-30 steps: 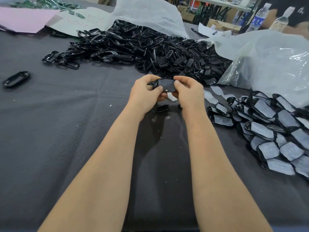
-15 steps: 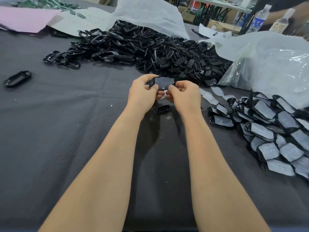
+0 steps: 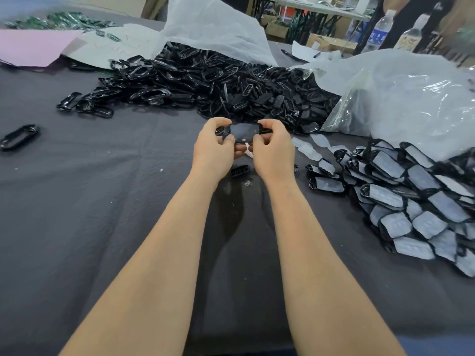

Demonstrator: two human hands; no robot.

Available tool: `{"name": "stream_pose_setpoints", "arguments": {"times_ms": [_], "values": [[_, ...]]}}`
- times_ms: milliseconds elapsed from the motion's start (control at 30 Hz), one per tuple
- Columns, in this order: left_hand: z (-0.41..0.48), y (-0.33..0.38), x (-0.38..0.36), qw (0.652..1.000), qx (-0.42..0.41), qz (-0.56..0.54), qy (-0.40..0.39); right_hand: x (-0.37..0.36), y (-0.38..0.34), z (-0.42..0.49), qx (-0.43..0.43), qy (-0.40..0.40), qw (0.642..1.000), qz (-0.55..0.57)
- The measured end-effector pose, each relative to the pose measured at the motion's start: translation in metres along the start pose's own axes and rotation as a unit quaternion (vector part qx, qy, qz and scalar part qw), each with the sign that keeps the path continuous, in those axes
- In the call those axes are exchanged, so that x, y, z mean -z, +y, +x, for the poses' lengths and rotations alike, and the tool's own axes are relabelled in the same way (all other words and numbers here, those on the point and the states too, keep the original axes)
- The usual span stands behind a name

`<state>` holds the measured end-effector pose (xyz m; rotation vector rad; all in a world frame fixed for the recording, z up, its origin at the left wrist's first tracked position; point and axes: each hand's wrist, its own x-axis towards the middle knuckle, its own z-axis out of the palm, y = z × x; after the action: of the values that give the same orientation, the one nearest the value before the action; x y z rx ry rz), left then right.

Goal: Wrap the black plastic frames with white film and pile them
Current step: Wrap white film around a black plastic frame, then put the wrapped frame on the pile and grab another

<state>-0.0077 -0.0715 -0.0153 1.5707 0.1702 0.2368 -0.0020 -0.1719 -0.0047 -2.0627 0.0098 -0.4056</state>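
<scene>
Right hand (image 3: 273, 147) now higher on frame (image 3: 243, 132)

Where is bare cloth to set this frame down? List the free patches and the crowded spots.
Free: the wide gray cloth left of the left forearm, bordered by the lone frame and the unwrapped heap; a narrower strip between right forearm and wrapped pile. Crowded: film pieces and bag far right; small frame between the wrists.

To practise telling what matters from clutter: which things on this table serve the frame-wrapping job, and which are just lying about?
Job: frame held by left hand and right hand; heap of bare frames; film pieces; wrapped pile.
Lying about: pink sheet; water bottle; green parts.
</scene>
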Motion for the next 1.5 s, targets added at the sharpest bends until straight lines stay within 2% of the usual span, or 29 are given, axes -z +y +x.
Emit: {"name": "stream_pose_setpoints", "arguments": {"times_ms": [133, 300, 433, 533, 733, 900, 1067, 1200, 1333, 1500], "values": [[-0.008, 0.012, -0.024, 0.999, -0.027, -0.012, -0.015, 0.026, -0.002, 0.0, 0.011, 0.046, 0.999, -0.011], [-0.026, 0.031, -0.082, 0.994, -0.062, 0.026, -0.089, 0.084, 0.015, -0.001, -0.02, 0.142, 0.988, -0.056], [-0.048, 0.033, -0.135, 0.973, -0.133, 0.147, -0.12, 0.134, 0.038, -0.009, -0.067, 0.206, 0.97, -0.111], [-0.064, 0.027, -0.169, 0.958, -0.148, 0.215, -0.117, 0.159, 0.056, -0.016, -0.103, 0.238, 0.953, -0.158], [-0.072, 0.011, -0.198, 0.911, -0.177, 0.362, -0.088, 0.169, 0.076, -0.021, -0.176, 0.236, 0.926, -0.237], [-0.067, 0.008, -0.197, 0.923, -0.191, 0.32, -0.096, 0.166, 0.076, -0.018, -0.186, 0.252, 0.916, -0.252], [-0.055, 0.019, -0.176, 0.969, -0.147, 0.182, -0.082, 0.148, 0.058, -0.012, -0.125, 0.274, 0.924, -0.233], [-0.029, 0.026, -0.134, 0.991, -0.106, 0.083, -0.004, 0.108, 0.031, -0.003, -0.049, 0.225, 0.958, -0.171], [0.0, 0.024, -0.072, 0.994, -0.063, 0.015, 0.09, 0.046, 0.003, 0.006, -0.004, 0.083, 0.987, -0.138], [0.03, 0.011, 0.012, 0.983, 0.0, -0.012, 0.184, -0.037, -0.026, 0.012, 0.016, -0.078, 0.987, -0.137]]}}
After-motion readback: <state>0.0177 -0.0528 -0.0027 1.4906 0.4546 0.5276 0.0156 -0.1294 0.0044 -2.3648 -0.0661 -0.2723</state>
